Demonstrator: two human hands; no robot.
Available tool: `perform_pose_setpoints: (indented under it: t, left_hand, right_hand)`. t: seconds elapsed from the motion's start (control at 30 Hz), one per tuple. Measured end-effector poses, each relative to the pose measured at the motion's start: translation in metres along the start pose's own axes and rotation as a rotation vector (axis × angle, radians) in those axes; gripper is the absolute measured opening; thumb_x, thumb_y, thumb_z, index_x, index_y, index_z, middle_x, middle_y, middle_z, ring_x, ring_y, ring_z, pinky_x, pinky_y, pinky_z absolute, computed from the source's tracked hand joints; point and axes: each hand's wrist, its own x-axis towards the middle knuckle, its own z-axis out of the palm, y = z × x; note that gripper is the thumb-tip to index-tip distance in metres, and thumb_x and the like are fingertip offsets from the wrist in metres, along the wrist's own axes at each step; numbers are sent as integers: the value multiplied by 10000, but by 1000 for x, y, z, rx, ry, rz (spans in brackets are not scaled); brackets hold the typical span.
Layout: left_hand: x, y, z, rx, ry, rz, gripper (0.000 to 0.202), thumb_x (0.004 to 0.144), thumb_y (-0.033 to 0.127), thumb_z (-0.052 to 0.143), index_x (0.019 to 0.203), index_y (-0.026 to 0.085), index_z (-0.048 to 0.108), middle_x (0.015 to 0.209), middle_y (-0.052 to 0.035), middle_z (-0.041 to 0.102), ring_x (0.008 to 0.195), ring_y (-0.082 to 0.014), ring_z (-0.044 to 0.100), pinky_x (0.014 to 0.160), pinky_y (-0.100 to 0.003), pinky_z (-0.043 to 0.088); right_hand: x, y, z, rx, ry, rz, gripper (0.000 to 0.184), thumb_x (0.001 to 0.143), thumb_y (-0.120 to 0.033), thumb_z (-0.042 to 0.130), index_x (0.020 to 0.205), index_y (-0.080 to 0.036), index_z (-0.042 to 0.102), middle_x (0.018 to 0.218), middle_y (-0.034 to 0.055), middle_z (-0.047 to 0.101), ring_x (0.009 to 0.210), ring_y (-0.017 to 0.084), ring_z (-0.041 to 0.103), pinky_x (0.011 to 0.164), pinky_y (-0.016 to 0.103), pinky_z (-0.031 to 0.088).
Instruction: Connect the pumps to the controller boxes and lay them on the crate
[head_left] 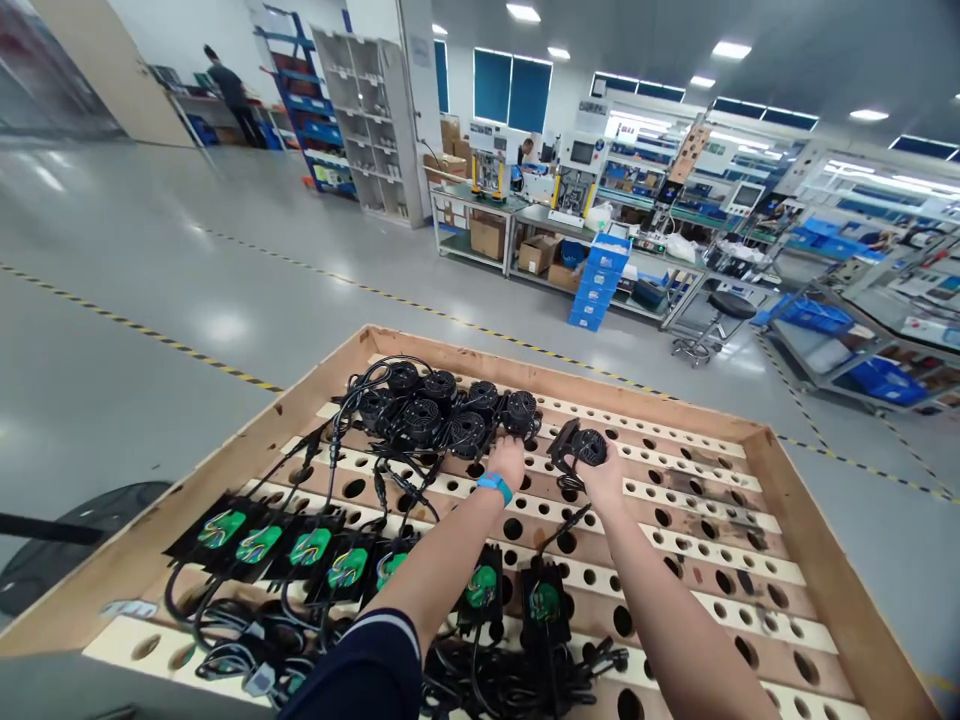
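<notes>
My right hand (604, 476) grips a black fan-like unit (589, 447) by its side, with thumb and fingers around it. This unit has a round ribbed face and stands apart from the others. My left hand (508, 461), with a blue band (495, 487) at the wrist, is closed at the lower edge of another black fan-like unit (520, 408); its fingertips are partly hidden. Left of it, several similar units (420, 420) sit bunched together with black cables (341, 420). Nearer me lies a row of black housings (307, 548) with green round parts and coloured wires.
A wooden-walled tray (832, 540) with pale perforated slats surrounds the parts. Coiled black cables (517, 675) lie along its near side. Beyond are a blue crate stack (600, 285), a stool (727, 308), workbenches (480, 228), shelving and two people at a distance.
</notes>
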Motion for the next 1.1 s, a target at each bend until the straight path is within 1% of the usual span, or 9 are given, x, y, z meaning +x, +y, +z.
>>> perform_pose_setpoints:
  t: [0.07, 0.13, 0.3, 0.43, 0.57, 0.7, 0.87, 1.03, 1.1]
  left_hand:
    - [-5, -1, -5, -47, 36, 0, 341, 855, 46, 446, 1165, 97, 577, 1125, -218, 667, 1118, -303, 627, 999, -437, 487]
    - [-15, -4, -15, -105, 84, 16, 344, 899, 101, 436, 1233, 88, 517, 1144, -212, 660, 1099, -287, 646, 976, -409, 508]
    - [-36, -20, -41, -273, 227, 131, 566, 961, 186, 411, 1489, 108, 222, 1315, -195, 601, 1190, -232, 626, 1024, -373, 512]
    - [-41, -30, -49, -326, 312, 179, 615, 948, 167, 428, 1527, 128, 224, 1321, -189, 599, 1147, -241, 650, 1003, -382, 535]
    - [-41, -32, -56, 31, 247, 96, 574, 965, 186, 424, 1528, 119, 333, 1254, -181, 604, 1064, -277, 667, 875, -364, 573]
    - [-40, -32, -62, 267, 170, 39, 551, 990, 211, 416, 1532, 120, 373, 1202, -174, 602, 1010, -266, 670, 798, -340, 571]
    - [-39, -39, -62, 348, 162, 72, 501, 989, 213, 423, 1460, 53, 477, 1123, -197, 649, 1021, -287, 651, 898, -396, 544]
    - [-42, -42, -59, 378, 99, 69, 547, 976, 181, 403, 1504, 36, 394, 1160, -201, 629, 919, -275, 685, 769, -377, 562]
    - [-44, -42, -60, 366, 98, 66, 548, 958, 176, 427, 1487, 34, 404, 1189, -207, 612, 935, -280, 688, 769, -377, 562]
  right_hand:
    - [5, 1, 4, -53, -26, -1, 740, 519, -440, 841, 1146, -173, 553, 1122, 118, 703, 1035, 292, 660, 969, 448, 502]
    - [7, 0, 11, -79, -84, -21, 723, 532, -424, 827, 1151, -171, 553, 1118, 114, 703, 1031, 286, 659, 961, 442, 507]
    - [2, -7, 47, -76, -241, -59, 641, 516, -313, 806, 1104, -187, 586, 1030, 60, 729, 945, 248, 677, 930, 406, 531]
    - [-4, -15, 79, -136, -294, -101, 585, 530, -269, 789, 1076, -182, 598, 1022, 51, 727, 952, 246, 672, 930, 393, 525]
    - [-4, -22, 95, -217, -338, -139, 513, 560, -249, 780, 1039, -186, 607, 1065, 44, 710, 992, 247, 666, 934, 384, 520]
    - [-4, -23, 102, -242, -368, -154, 623, 527, -242, 825, 1106, -201, 598, 1085, 30, 702, 1014, 245, 666, 954, 391, 518]
    - [-4, -10, 107, -273, -355, -147, 644, 572, -262, 831, 1157, -202, 567, 1119, 37, 698, 1029, 221, 668, 952, 367, 521]
    - [-3, -9, 111, -403, -463, -145, 696, 582, -223, 841, 1215, -180, 555, 1118, 63, 701, 1046, 242, 666, 933, 367, 517]
    - [-5, -13, 109, -418, -483, -123, 771, 599, -234, 848, 1296, -173, 523, 1128, 83, 702, 1060, 267, 663, 940, 395, 509]
